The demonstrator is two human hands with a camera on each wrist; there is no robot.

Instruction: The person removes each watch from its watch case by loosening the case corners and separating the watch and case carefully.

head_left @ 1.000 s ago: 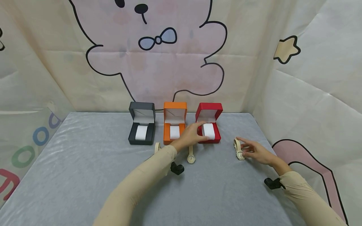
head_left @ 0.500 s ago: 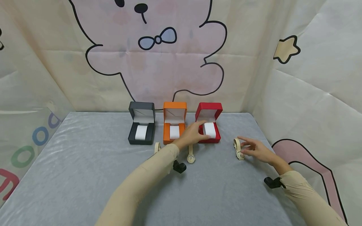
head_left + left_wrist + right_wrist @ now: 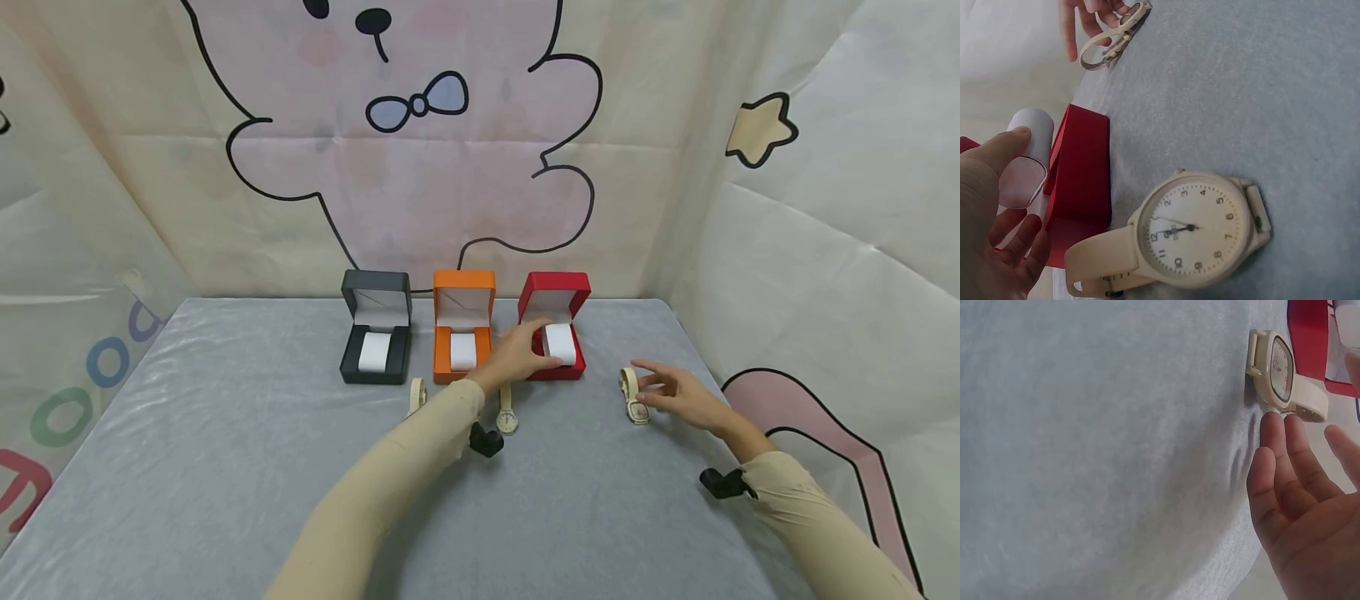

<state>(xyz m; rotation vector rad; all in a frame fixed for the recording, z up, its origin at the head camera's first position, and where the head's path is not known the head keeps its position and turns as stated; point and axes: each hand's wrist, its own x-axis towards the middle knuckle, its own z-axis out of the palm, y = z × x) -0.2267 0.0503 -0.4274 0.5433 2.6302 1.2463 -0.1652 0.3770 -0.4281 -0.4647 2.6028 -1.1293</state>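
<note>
In the head view my left hand pinches the white watch cushion at the open red watch box. The left wrist view shows the thumb on the cushion's outer side and the cushion partly raised above the box wall. To the right, my right hand hovers with its fingers extended beside a cream square-faced watch; whether the fingertips touch its strap I cannot tell. A round-faced cream watch lies below my left wrist. Another cream watch is partly hidden behind my left forearm.
An orange watch box and a dark grey one stand with lids raised left of the red box, each with a white cushion inside. A grey cloth covers the table. Printed curtains hang behind and at both sides.
My left hand and the white cushion have shifted slightly to the right. The right hand's fingers have moved a little relative to the square watch; the boxes have stayed put.
</note>
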